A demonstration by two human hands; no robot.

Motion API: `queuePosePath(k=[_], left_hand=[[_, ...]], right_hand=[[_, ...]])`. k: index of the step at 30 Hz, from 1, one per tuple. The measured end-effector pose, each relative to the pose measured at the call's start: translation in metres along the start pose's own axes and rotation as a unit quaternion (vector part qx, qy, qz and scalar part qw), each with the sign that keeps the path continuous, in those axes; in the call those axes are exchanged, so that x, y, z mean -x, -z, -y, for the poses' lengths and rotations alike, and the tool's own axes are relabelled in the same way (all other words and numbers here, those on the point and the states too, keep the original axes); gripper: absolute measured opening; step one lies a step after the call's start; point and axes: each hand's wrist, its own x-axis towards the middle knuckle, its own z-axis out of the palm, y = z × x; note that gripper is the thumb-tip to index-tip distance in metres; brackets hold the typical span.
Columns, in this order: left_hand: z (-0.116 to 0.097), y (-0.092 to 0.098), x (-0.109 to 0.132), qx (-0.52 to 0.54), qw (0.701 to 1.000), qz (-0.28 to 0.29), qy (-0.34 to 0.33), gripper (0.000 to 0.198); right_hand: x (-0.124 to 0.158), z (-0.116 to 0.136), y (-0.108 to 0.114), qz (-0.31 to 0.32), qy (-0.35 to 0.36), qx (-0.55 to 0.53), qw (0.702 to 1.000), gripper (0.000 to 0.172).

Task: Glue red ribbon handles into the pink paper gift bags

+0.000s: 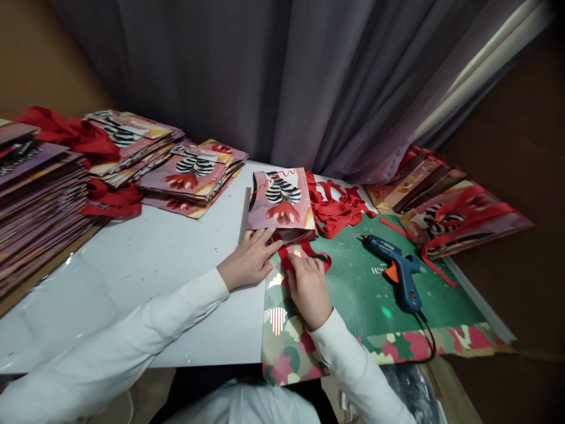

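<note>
A pink paper gift bag point(281, 200) printed with a striped figure lies flat at the middle of the table. My left hand point(249, 259) rests at its lower left edge, fingers stretched flat and pressing down. My right hand point(309, 285) lies just below the bag with fingers pressed onto a red ribbon point(309, 250) that loops at the bag's lower edge. Both sleeves are white.
A blue glue gun point(397, 271) lies on a green mat point(366, 294) to the right. Loose red ribbons point(338, 206) pile beside the bag. Stacks of similar bags point(39, 194) stand at left, more bags point(450, 212) at right. Grey curtain behind.
</note>
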Motion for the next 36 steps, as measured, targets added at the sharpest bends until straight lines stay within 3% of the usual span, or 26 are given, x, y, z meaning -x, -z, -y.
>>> queuePosePath(k=[3, 6, 10, 13, 16, 20, 30, 33, 36], left_hand=[[-0.004, -0.001, 0.001, -0.001, 1.0, 0.001, 0.006, 0.055], [-0.007, -0.002, 0.003, 0.003, 1.0, 0.003, 0.014, 0.056], [-0.012, -0.002, 0.005, 0.012, 1.0, 0.004, 0.026, 0.058], [-0.017, -0.001, 0.005, 0.01, 0.999, 0.009, 0.038, 0.06], [-0.021, 0.0, 0.005, 0.001, 0.998, 0.02, 0.052, 0.062], [-0.022, 0.0, 0.006, 0.005, 0.998, 0.032, 0.061, 0.062], [-0.023, 0.0, 0.007, 0.013, 0.997, 0.031, 0.065, 0.063], [-0.023, -0.001, 0.007, 0.012, 0.997, 0.029, 0.065, 0.061], [-0.022, -0.003, 0.007, 0.013, 0.998, 0.029, 0.063, 0.062]], right_hand=[[0.0, 0.003, 0.004, 0.028, -0.035, -0.078, 0.996, 0.03], [0.005, 0.007, 0.006, 0.018, -0.036, -0.126, 0.991, 0.026], [0.01, 0.012, 0.005, -0.008, -0.017, -0.038, 0.999, 0.027], [0.004, 0.01, 0.0, -0.003, 0.044, 0.014, 0.999, 0.038], [-0.007, 0.003, -0.012, 0.025, 0.078, 0.001, 0.997, 0.053], [-0.013, 0.001, -0.022, 0.039, 0.081, -0.02, 0.996, 0.056], [-0.011, 0.012, -0.021, 0.049, 0.111, -0.054, 0.991, 0.062], [-0.01, 0.003, -0.015, 0.063, 0.154, -0.114, 0.979, 0.057], [-0.014, -0.018, 0.0, 0.035, 0.126, -0.145, 0.981, 0.041]])
